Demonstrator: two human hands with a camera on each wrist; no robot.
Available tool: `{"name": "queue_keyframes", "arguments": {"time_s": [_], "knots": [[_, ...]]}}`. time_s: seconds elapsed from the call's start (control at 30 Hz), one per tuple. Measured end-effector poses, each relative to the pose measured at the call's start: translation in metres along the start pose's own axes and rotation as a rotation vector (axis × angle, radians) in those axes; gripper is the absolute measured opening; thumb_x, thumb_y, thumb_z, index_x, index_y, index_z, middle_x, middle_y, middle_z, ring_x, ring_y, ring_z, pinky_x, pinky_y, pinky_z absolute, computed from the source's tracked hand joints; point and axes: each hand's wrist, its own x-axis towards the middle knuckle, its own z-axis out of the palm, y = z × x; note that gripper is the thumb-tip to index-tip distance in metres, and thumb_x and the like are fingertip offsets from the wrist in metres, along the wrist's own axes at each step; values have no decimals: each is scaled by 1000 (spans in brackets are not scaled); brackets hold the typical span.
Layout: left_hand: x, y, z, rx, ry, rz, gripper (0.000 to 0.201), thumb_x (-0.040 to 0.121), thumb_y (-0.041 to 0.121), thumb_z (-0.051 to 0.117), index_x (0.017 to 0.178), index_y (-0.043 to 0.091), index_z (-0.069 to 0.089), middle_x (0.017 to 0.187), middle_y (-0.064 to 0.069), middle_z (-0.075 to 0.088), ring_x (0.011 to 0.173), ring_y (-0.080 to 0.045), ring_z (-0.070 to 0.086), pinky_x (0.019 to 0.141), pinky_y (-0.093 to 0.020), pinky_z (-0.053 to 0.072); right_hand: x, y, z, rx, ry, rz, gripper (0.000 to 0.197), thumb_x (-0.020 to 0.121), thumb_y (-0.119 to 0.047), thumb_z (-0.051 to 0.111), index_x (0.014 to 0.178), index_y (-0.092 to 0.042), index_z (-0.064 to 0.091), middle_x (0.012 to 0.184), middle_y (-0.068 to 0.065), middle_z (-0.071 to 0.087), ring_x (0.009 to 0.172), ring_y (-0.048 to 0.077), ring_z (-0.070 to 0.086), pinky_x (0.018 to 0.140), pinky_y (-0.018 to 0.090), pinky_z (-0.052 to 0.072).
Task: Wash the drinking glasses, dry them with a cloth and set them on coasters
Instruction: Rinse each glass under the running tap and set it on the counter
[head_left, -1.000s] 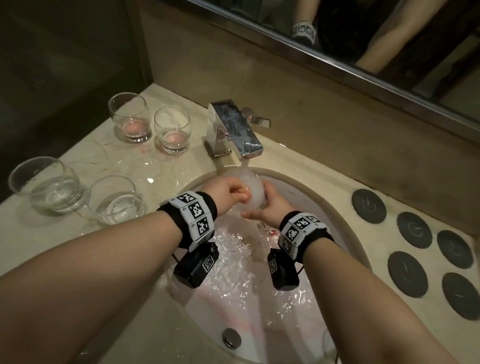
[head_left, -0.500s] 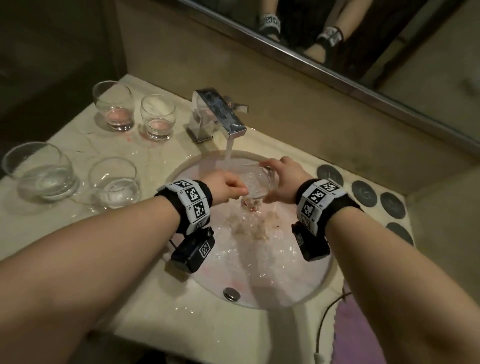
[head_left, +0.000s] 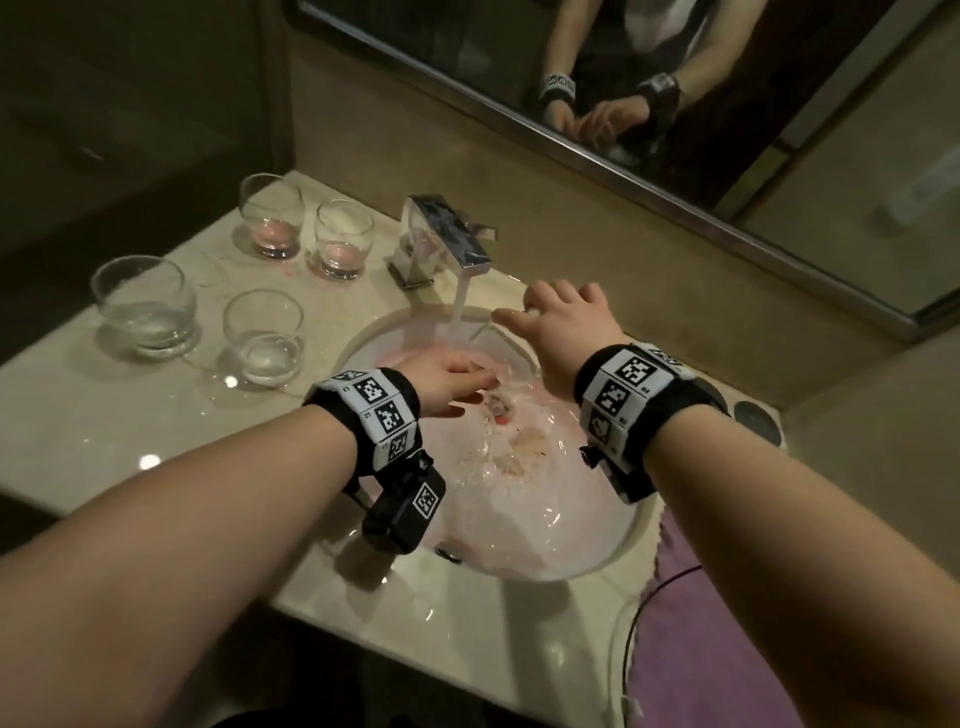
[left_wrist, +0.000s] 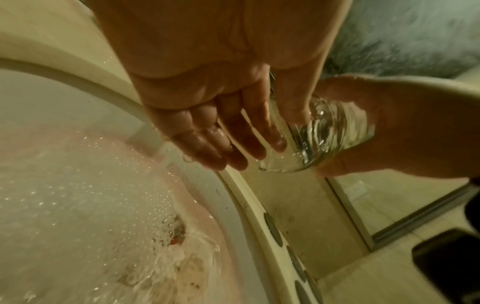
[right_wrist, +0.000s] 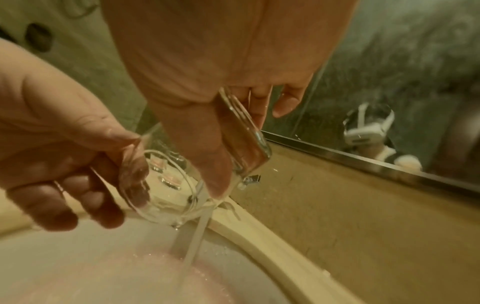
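A purple cloth lies at the near right counter edge, a thin dark cable across it; beyond it the sink holds pinkish, splashing water; the left hand hangs low over the basin with fingers straight and loose, seemingly touching the rim of the glass, though blur makes this uncertain; the right hand grips that glass, tilted beside the stream from the tap; four glasses crowd the left counter; dark coasters sit to the right; the mirror closes the far side.
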Motion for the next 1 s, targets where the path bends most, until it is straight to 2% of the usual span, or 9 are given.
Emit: {"name": "queue_keyframes", "arguments": {"time_s": [0.17, 0.27, 0.33, 0.4, 0.47, 0.57, 0.73, 0.87, 1.0], "knots": [[-29, 12, 5, -239, 119, 9, 11, 93, 23, 54, 88, 18, 63, 90, 6, 64, 89, -9, 56, 82, -29, 49, -10, -6, 13, 417, -35, 118, 80, 76, -25, 74, 140, -41, 29, 129, 2, 43, 119, 26, 44, 100, 42, 39], [-54, 27, 1, -249, 182, 21, 17, 94, 18, 52, 78, 15, 57, 81, 2, 64, 79, -10, 60, 79, -31, 49, -12, -26, 17, 684, -21, 114, 88, 71, -28, 79, 142, -37, 27, 132, 2, 42, 119, 26, 48, 98, 42, 45], [-72, 38, -4, -97, 270, 55, 22, 94, 16, 52, 72, 16, 54, 77, 1, 63, 75, -10, 60, 72, -28, 48, -12, -39, 16, 802, 24, 79, 88, 72, -27, 78, 143, -32, 27, 137, 3, 38, 123, 23, 45, 102, 37, 42], [-94, 46, -13, 229, 383, 96, 24, 93, 18, 54, 69, 16, 55, 76, 2, 64, 73, -10, 60, 65, -21, 47, -11, -54, 8, 885, 44, 28, 90, 72, -27, 79, 144, -28, 26, 142, 5, 31, 128, 23, 39, 104, 32, 35], [-113, 51, -24, 583, 490, 90, 19, 91, 22, 57, 74, 12, 62, 82, -2, 67, 78, -14, 62, 70, -23, 48, -8, -70, 1, 960, 16, -2, 95, 70, -27, 80, 146, -27, 22, 146, 7, 25, 133, 24, 33, 108, 34, 31], [-138, 51, -40, 905, 562, -21, 18, 90, 27, 55, 89, 14, 67, 90, -3, 65, 87, -21, 58, 73, -28, 44, -1, -94, -10, 1027, -17, -32, 97, 71, -26, 80, 147, -28, 20, 149, 9, 21, 137, 25, 26, 111, 38, 27], [-165, 29, -78, 1064, 612, -173, 13, 92, 31, 52, 84, 23, 59, 86, 3, 60, 85, -18, 55, 68, -27, 38, 17, -124, -30, 1104, 53, 25, 82, 79, -28, 72, 145, -29, 24, 146, 7, 27, 136, 24, 28, 109, 37, 27], [-179, 8, -118, 1115, 647, -271, 13, 91, 30, 52, 80, 25, 57, 75, 7, 55, 80, -17, 53, 67, -29, 40, 31, -142, -36, 1152, 142, 93, 71, 82, -28, 67, 142, -26, 29, 145, 8, 26, 136, 26, 27, 112, 38, 23], [-180, -11, -150, 1218, 644, -356, 18, 93, 30, 47, 87, 23, 62, 83, 3, 58, 83, -20, 55, 67, -29, 40, 43, -150, -27, 1153, 205, 241, 64, 83, -30, 65, 139, -23, 35, 144, 9, 29, 135, 27, 28, 113, 39, 23]]}}
